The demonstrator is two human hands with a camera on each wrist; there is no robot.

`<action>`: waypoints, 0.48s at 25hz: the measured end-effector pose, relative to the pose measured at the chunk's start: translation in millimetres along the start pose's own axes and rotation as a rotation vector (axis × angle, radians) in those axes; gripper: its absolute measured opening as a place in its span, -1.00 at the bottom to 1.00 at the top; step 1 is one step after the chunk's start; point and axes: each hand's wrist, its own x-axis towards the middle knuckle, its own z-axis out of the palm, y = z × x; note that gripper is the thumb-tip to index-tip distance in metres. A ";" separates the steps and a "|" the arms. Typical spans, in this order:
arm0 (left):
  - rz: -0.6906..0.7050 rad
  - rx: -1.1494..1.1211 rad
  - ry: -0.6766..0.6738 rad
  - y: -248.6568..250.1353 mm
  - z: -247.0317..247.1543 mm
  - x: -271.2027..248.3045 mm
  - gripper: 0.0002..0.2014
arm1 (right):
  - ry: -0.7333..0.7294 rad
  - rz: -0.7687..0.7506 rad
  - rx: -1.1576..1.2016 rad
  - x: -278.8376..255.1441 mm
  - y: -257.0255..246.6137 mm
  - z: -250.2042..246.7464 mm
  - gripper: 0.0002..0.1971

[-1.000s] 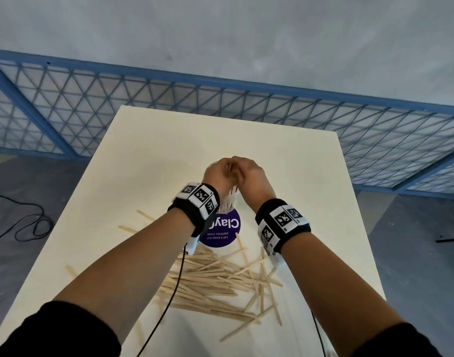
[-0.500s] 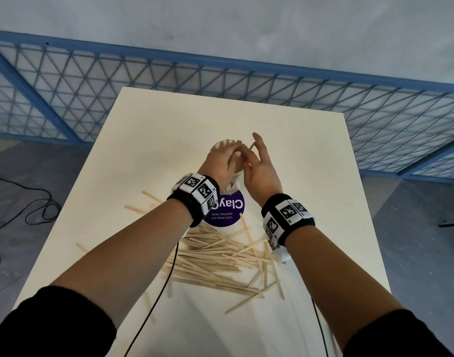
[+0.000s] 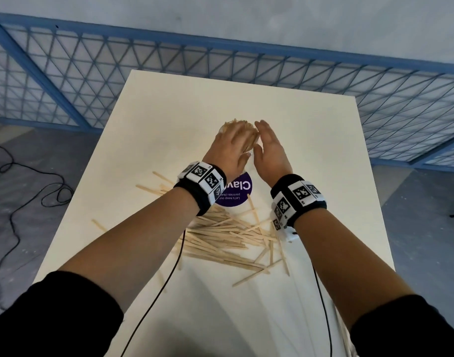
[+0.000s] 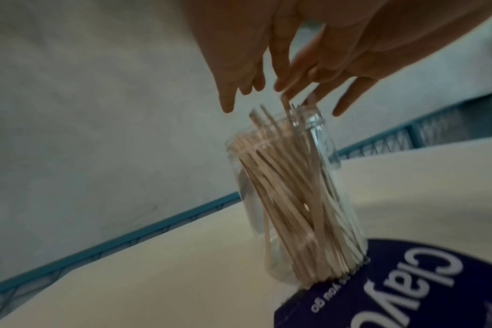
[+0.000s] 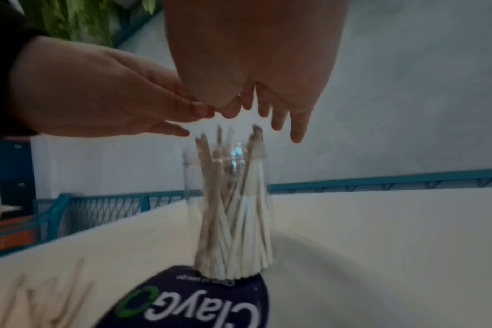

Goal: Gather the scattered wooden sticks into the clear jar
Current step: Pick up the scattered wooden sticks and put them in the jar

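Hovering over the clear jar [image 4: 292,195]: left hand [image 3: 232,150] and right hand [image 3: 271,153], fingers spread, gripping nothing | jar upright on purple sticker [image 3: 242,191], packed with sticks | loose wooden sticks [image 3: 228,238] piled nearer on table [image 3: 169,119]

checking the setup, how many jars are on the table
1: the clear jar stands upright beyond the purple sticker, under both hands, partly filled with sticks. None other visible.

Left hand [image 3: 233,148] hides most of the jar [image 3: 224,127] (head view); wrist views blurred.
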 end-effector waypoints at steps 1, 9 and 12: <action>-0.031 -0.079 0.084 0.9 -2.3 -5.2 -0.49 | 0.053 0.005 0.021 -9.8 1.1 0.9 -0.50; -0.361 -0.242 -0.113 0.6 3.4 -72.9 -0.74 | -0.085 0.337 -0.066 -120.2 32.8 24.7 -0.63; -0.439 0.020 -0.470 -12.9 23.1 -114.0 -0.54 | -0.231 0.479 -0.314 -159.4 36.2 37.8 -0.51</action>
